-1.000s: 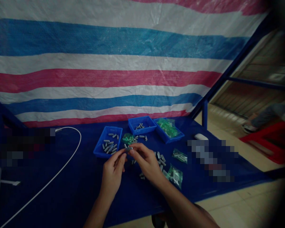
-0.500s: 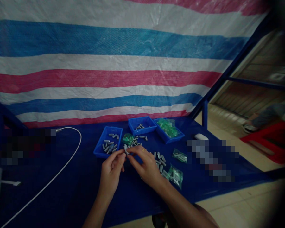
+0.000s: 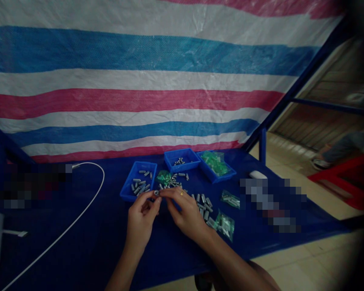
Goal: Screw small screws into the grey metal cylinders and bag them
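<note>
Between the fingertips of both hands is a small metal cylinder (image 3: 156,193), its round end facing me. My left hand (image 3: 142,214) pinches it from the left. My right hand (image 3: 183,206), with a ring on one finger, touches it from the right with its fingertips. Beyond my left hand stands a blue tray (image 3: 136,185) of metal cylinders. Small metal pieces (image 3: 182,175) and a green bag (image 3: 164,177) lie behind my fingers. More cylinders (image 3: 205,202) are loose to the right of my right hand, beside a clear-green bag (image 3: 225,224) of parts.
At the back are a blue tray (image 3: 182,161) of small metal parts and another blue tray (image 3: 217,178) of green bags. A further bag (image 3: 230,199) lies right. A white cable (image 3: 87,208) curves along the left. A person's leg (image 3: 346,147) shows beyond a red stool (image 3: 348,182).
The cylinder has turned from standing upright to pointing its end at me, and has shifted slightly left. My right fingers have straightened over it.
</note>
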Available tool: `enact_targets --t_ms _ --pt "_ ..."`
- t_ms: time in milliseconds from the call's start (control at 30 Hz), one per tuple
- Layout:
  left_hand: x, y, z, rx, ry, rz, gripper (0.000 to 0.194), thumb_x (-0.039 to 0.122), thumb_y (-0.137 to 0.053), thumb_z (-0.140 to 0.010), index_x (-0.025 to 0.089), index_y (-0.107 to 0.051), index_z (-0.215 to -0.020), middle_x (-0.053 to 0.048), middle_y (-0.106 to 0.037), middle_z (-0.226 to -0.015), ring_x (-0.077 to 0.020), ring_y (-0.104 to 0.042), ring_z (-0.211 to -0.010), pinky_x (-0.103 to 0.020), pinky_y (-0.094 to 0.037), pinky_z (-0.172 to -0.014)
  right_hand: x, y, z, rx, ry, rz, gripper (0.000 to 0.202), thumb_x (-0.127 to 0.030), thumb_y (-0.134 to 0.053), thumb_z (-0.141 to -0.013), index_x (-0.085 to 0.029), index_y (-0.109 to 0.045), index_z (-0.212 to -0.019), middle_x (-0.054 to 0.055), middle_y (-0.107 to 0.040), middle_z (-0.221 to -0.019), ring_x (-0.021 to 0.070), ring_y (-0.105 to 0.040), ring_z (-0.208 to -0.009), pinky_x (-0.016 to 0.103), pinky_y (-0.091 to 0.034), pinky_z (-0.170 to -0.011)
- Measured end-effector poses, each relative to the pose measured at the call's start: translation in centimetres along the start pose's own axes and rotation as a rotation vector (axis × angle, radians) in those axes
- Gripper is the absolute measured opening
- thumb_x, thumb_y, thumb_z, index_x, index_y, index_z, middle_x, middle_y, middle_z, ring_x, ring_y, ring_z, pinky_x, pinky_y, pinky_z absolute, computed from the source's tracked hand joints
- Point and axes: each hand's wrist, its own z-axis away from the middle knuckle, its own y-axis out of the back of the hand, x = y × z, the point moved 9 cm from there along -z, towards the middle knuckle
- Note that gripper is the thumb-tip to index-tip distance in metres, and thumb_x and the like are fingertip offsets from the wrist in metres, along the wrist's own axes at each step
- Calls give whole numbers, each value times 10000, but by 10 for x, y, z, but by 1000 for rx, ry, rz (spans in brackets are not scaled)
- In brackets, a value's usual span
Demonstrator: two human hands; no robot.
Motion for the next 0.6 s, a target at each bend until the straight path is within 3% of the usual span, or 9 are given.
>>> enact_targets --t_ms 267,467,600 --pt "15 7 1 47 -253 -200 186 272 -610 -802 184 -663 -958 -58 -658 -956 -134 -625 -675 -217 -507 -541 16 8 1 73 -202 -74 139 -192 -494 -888 -206 -585 -991 37 -647 -934 151 -597 -837 279 -468 -762" --pt "37 2 12 50 -539 -423 197 174 -589 -820 172 -650 -1008 -53 -707 -891 -134 -659 -653 -213 -533 -586 20 1 1 22 -302 -194 143 -275 -547 -865 -196 -595 -974 20 -662 -902 136 -611 -801 244 -472 -704" --pt "45 -6 18 2 -670 -477 216 118 -558 -835 174 -632 -1029 -73 -696 -986 -168 -667 -871 -247 -532 -778 21 -2 0 -7 -333 -199 128 -294 -597 -829 -194 -619 -906 1 -656 -811 127 -605 -732 232 -463 -657"
